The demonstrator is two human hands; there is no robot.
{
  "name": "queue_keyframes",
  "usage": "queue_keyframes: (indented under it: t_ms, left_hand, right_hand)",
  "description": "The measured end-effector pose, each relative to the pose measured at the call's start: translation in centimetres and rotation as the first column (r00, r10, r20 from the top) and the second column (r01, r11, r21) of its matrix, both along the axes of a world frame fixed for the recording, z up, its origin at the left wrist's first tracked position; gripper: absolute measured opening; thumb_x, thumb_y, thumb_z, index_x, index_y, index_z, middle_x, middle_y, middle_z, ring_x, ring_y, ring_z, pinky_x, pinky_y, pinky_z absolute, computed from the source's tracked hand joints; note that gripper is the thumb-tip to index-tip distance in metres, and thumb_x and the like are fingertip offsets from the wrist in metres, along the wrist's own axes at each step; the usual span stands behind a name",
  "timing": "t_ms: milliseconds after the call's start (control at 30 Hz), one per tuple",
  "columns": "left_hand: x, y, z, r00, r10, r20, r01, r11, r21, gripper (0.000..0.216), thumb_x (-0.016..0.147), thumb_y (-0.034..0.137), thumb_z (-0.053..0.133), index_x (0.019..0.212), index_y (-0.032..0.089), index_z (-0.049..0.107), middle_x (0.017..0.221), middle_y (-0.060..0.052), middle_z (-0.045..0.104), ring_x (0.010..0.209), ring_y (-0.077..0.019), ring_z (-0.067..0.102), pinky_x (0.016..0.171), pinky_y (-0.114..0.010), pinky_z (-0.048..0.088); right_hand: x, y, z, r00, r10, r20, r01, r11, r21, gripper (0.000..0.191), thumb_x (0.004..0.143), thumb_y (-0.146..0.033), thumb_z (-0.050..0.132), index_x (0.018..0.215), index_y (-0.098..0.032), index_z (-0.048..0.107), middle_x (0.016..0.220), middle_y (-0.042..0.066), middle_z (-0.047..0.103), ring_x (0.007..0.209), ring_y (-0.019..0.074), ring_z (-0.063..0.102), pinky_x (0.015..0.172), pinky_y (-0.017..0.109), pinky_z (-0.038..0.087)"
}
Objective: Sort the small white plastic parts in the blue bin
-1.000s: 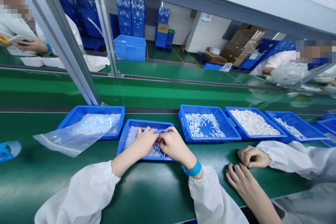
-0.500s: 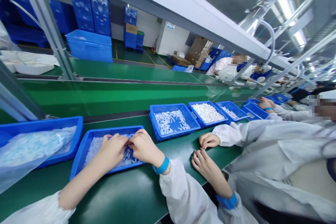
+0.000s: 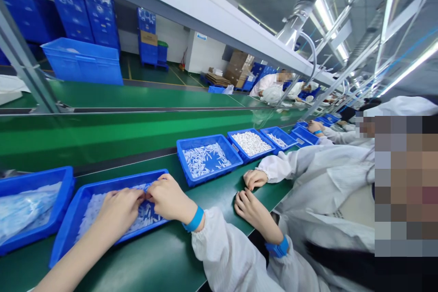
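Observation:
My left hand [image 3: 119,210] and my right hand [image 3: 168,199] meet over a shallow blue tray [image 3: 73,210] of small white plastic parts [image 3: 92,207] on the green bench. Both hands are curled, fingertips pressed together over the parts; what they pinch is hidden. A blue wristband [image 3: 194,220] sits on my right wrist, above a white sleeve.
A co-worker in white sits close on my right, hands [image 3: 251,194] on the bench edge. More blue trays of white parts [image 3: 208,157] [image 3: 251,142] run to the right. A tray with a plastic bag [image 3: 23,207] lies at left. A green conveyor [image 3: 137,123] runs behind.
The view has swung to the right, so the trays and my hands sit further left in the picture. My hands stay together over the same tray.

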State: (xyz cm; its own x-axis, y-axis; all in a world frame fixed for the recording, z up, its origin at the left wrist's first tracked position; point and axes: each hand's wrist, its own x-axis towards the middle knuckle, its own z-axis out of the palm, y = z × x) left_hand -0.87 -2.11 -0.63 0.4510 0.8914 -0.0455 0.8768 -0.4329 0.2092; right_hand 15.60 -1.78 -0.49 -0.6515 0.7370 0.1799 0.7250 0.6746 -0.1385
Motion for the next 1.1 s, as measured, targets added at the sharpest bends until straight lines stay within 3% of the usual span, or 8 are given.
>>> queue_keyframes:
  t_ms: [167, 300, 533, 633, 767, 833, 1000, 1100]
  left_hand:
    - [0.0, 0.1, 0.0, 1.0, 0.026, -0.009, -0.025, 0.998, 0.05, 0.041, 0.091, 0.022, 0.023, 0.101, 0.017, 0.063, 0.092, -0.011, 0.072, 0.088, -0.0295, 0.066, 0.082, -0.043, 0.042]
    - [-0.1, 0.1, -0.2, 0.998, 0.034, 0.051, -0.04, 0.993, 0.114, 0.042, 0.091, 0.025, 0.023, 0.101, 0.017, 0.064, 0.104, -0.012, 0.069, 0.099, -0.0297, 0.063, 0.082, -0.042, 0.044]
    - [-0.6, 0.7, -1.2, 0.994, 0.067, 0.09, -0.077, 0.991, 0.111, 0.049, 0.091, 0.027, 0.019, 0.12, 0.011, 0.055, 0.096, -0.014, 0.07, 0.094, -0.0294, 0.066, 0.083, -0.039, 0.047]
    - [-0.8, 1.0, -1.6, 0.989, 0.105, 0.107, -0.116, 0.988, 0.098, 0.05, 0.09, 0.025, 0.019, 0.12, 0.01, 0.056, 0.097, -0.014, 0.071, 0.095, -0.0303, 0.066, 0.084, -0.04, 0.048]
    - [-0.8, 1.1, -1.7, 0.97, 0.182, 0.163, -0.197, 0.977, 0.082, 0.047, 0.09, 0.028, 0.02, 0.111, 0.013, 0.059, 0.098, -0.013, 0.071, 0.093, -0.0299, 0.067, 0.079, -0.037, 0.05]
    - [-0.8, 1.1, -1.6, 0.956, 0.227, 0.187, -0.246, 0.966, 0.084, 0.046, 0.09, 0.03, 0.02, 0.11, 0.013, 0.058, 0.097, -0.014, 0.071, 0.092, -0.0305, 0.067, 0.077, -0.037, 0.05]
    - [-0.9, 0.8, -1.6, 0.94, 0.266, 0.214, -0.271, 0.963, -0.006, 0.041, 0.089, 0.03, 0.02, 0.104, 0.015, 0.055, 0.092, -0.014, 0.071, 0.086, -0.0307, 0.068, 0.071, -0.036, 0.049]
    - [-0.8, 0.8, -1.9, 0.937, 0.271, 0.22, -0.272, 0.962, -0.026, 0.039, 0.09, 0.03, 0.02, 0.109, 0.015, 0.051, 0.093, -0.014, 0.071, 0.085, -0.0309, 0.068, 0.071, -0.037, 0.048]
  right_hand:
    - [0.0, -0.2, 0.1, 0.999, -0.013, -0.05, 0.013, 1.0, 0.018, 0.011, 0.076, -0.007, 0.054, 0.081, -0.016, 0.057, 0.08, 0.001, 0.069, 0.076, 0.0139, 0.061, 0.092, 0.027, 0.029]
    - [-0.1, -0.3, 0.3, 0.999, -0.019, -0.047, 0.021, 0.999, 0.039, 0.011, 0.079, -0.008, 0.052, 0.083, -0.017, 0.057, 0.079, 0.001, 0.07, 0.074, 0.0139, 0.061, 0.09, 0.028, 0.031]
    - [-1.3, -0.8, 0.9, 0.988, -0.15, -0.037, 0.153, 0.98, 0.124, 0.012, 0.082, -0.016, 0.051, 0.087, -0.014, 0.061, 0.082, 0.005, 0.069, 0.077, 0.0195, 0.062, 0.071, 0.031, 0.036]
    - [-2.2, -0.7, 1.4, 0.966, -0.23, -0.115, 0.236, 0.971, 0.041, 0.016, 0.083, -0.017, 0.051, 0.089, -0.016, 0.065, 0.084, 0.005, 0.07, 0.079, 0.0197, 0.064, 0.068, 0.029, 0.038]
    - [-3.2, 0.2, 1.7, 0.901, -0.359, -0.244, 0.307, 0.925, -0.225, 0.022, 0.083, -0.018, 0.049, 0.09, -0.021, 0.07, 0.087, 0.003, 0.073, 0.08, 0.018, 0.066, 0.063, 0.024, 0.042]
    - [-3.5, 0.5, 1.6, 0.876, -0.38, -0.298, 0.296, 0.91, -0.291, 0.024, 0.083, -0.017, 0.049, 0.092, -0.022, 0.07, 0.087, 0.002, 0.073, 0.08, 0.0168, 0.066, 0.062, 0.022, 0.043]
    - [-3.3, 0.6, 0.8, 0.887, -0.277, -0.37, 0.219, 0.957, -0.192, 0.024, 0.081, -0.012, 0.05, 0.094, -0.018, 0.07, 0.094, 0.004, 0.072, 0.089, 0.0171, 0.065, 0.081, 0.023, 0.046]
    - [-2.9, 0.4, 0.6, 0.882, -0.256, -0.396, 0.189, 0.961, -0.202, 0.024, 0.081, -0.012, 0.052, 0.097, -0.017, 0.068, 0.087, 0.003, 0.072, 0.081, 0.0153, 0.065, 0.075, 0.021, 0.046]
